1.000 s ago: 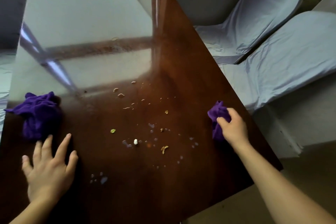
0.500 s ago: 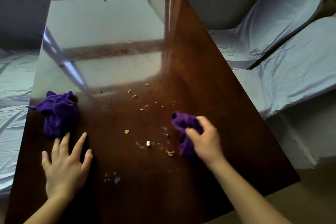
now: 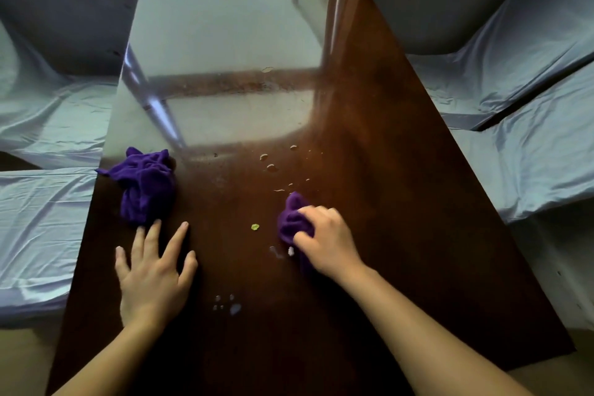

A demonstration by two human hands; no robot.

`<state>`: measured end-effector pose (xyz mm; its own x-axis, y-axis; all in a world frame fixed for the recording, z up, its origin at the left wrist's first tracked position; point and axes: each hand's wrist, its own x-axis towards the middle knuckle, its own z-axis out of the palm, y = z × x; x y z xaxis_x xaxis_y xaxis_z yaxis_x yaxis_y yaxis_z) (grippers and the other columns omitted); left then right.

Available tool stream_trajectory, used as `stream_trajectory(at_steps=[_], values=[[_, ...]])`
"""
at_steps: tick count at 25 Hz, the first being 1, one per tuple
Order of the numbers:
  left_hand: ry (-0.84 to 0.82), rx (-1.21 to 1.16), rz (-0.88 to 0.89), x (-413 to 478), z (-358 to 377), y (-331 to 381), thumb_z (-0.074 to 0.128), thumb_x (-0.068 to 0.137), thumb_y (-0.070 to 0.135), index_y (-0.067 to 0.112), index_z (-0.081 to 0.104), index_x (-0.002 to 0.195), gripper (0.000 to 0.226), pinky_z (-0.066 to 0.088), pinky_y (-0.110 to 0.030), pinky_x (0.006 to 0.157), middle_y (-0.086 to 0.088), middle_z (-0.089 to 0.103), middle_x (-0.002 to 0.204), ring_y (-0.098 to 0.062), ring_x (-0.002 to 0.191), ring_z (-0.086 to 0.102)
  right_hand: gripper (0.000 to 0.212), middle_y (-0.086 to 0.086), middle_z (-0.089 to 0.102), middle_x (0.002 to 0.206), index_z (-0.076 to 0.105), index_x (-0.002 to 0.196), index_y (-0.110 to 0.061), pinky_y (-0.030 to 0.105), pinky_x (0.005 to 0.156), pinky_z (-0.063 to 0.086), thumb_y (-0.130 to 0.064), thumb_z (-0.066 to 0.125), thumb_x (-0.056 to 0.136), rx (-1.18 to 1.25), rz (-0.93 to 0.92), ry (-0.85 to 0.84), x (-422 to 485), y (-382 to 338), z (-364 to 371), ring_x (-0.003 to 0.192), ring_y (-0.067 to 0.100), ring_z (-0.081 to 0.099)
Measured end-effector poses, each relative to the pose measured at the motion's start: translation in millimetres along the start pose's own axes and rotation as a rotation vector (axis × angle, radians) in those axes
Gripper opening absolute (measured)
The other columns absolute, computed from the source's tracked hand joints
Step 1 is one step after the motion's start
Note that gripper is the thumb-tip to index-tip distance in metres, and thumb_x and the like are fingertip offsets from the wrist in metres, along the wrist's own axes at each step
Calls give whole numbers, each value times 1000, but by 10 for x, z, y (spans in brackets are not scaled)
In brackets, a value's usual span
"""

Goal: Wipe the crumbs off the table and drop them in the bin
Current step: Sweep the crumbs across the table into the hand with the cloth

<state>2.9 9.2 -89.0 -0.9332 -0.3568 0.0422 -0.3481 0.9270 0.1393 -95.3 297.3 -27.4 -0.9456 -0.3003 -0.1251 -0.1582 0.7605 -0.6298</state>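
- Two purple cloths were on the dark glossy table (image 3: pixel 401 202): one bunched under the right hand (image 3: pixel 328 239), the other, a spare cloth (image 3: pixel 146 185), lying loose near the left edge.
- Right hand was closed around its wiping cloth (image 3: pixel 291 219), fingers curled over the wad and pressing it to the tabletop in the middle of the mess.
- Left hand (image 3: pixel 154 276) lay flat and open on the table, fingers spread, gripping nothing; its fingertips sat just beside the spare cloth — touching or not, I could not tell.
- Crumbs remained on the table: a green crumb (image 3: pixel 255 227) just left of the wiping cloth, a white bit (image 3: pixel 291 251) at its near edge, pale flakes (image 3: pixel 271 166) beyond it on the far side, and pale smears (image 3: pixel 229 304) nearer the person.
- No bin was visible, so the drop-off looked a long way from done.
- Risks, as I judged them: a fast sweep on so slick a surface could flick light flakes off the table edge onto the draped chairs (image 3: pixel 520 145) to the right, and a small wad could pass beside crumbs rather than gather them — the far flakes especially.
- Damp-looking smears might only spread under a dry pass.
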Motion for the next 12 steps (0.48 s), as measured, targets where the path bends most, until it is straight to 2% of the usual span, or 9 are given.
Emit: stream_trajectory(at_steps=[2,3,6,8,10,12], values=[[9,-5,2,1,8,-7,31,84,57,38,39,143,62,10,-59,115,-13,34,155,-31,147,19,36,-1,69,102,65,111,-23,39,85,47,-30,57,77,104,-73,-159,-85,-214,60,94,23,57],[14,-9,1,6,14,-15,31,84,57,38,39,143,62,10,-59,115,-13,34,154,-31,147,19,33,-6,68,98,65,108,-26,38,83,49,-29,57,76,171,-85,-162,-79,-272,18,91,20,58],[21,1,7,6,40,-22,33,85,57,40,38,143,61,10,-58,115,-13,35,154,-30,147,19,28,-8,70,87,65,97,-32,38,77,51,-25,60,71,345,-15,14,87,-236,-279,81,19,64],[27,0,9,4,49,-21,34,85,56,40,38,143,60,10,-58,115,-13,35,154,-31,147,19,26,-5,72,86,66,95,-32,42,78,54,-24,61,71,360,55,90,250,-131,-487,81,21,67],[24,-2,7,8,41,-12,34,85,56,40,38,143,60,10,-58,115,-13,36,153,-30,147,19,26,-7,72,85,67,95,-30,46,80,55,-26,61,70,312,80,81,403,-82,-553,81,19,67],[17,-10,7,13,25,-7,34,86,56,40,39,143,60,10,-59,115,-13,36,154,-30,147,19,27,-8,72,85,68,95,-31,44,79,56,-28,61,70,275,56,14,535,-199,-431,81,19,67]])
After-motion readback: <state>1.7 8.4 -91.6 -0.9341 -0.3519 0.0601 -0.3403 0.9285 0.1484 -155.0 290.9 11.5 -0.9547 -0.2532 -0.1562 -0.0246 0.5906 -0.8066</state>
